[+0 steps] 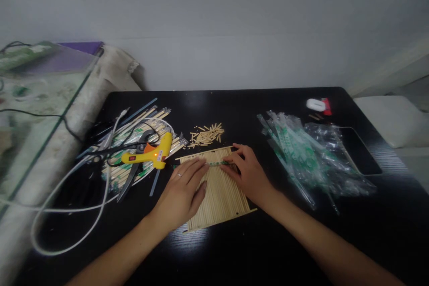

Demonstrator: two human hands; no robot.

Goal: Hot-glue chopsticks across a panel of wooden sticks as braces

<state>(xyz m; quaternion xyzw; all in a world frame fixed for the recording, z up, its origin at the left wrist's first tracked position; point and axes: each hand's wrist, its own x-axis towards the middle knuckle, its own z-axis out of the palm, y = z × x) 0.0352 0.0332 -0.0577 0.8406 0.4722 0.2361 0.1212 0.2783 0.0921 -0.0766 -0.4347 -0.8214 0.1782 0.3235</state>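
Note:
A flat panel of thin wooden sticks, set side by side with crosswise sticks at its far and near edges, lies on the black table. Across its far part runs a narrow strip with green print. My left hand, a ring on one finger, rests over the panel's left side, fingers stretched across the strip and thumb apart. At the strip's right end, my right hand has its fingers bent and closed on it. A pile of short cut stick pieces lies just beyond the panel.
To the left, a yellow glue gun with a lit orange light lies over scissors and wrapped chopsticks. A white cable loops nearby. At right are clear green-printed wrappers, a phone and a white case.

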